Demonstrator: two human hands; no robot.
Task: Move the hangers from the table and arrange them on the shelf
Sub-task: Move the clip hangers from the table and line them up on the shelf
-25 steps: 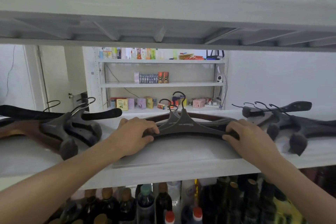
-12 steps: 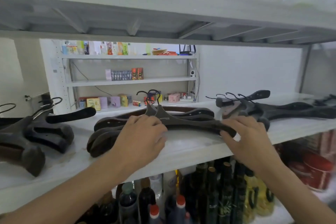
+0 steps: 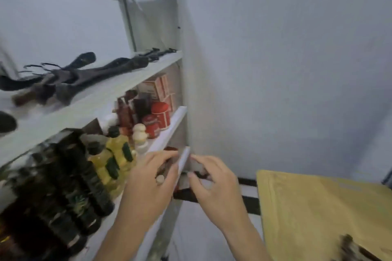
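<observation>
Dark wooden hangers [image 3: 70,79] lie in overlapping groups on the white shelf [image 3: 118,89] at upper left, with more hangers [image 3: 157,52] at its far end. My left hand [image 3: 148,178] and my right hand [image 3: 214,184] hover low in front of the shelf unit's right end, both empty with fingers loosely apart. A yellow-brown table [image 3: 318,214] fills the lower right. A blurred dark hanger [image 3: 352,248] lies at its near edge.
Dark bottles [image 3: 70,186] and yellow oil bottles [image 3: 114,154] crowd the lower shelf, with red jars [image 3: 159,118] and boxes further right. A plain white wall [image 3: 286,70] stands behind the table. The whole frame is motion-blurred.
Both hands have let go of the hangers on the shelf and dropped lower. The view has swung right and down, bringing the table and wall into sight.
</observation>
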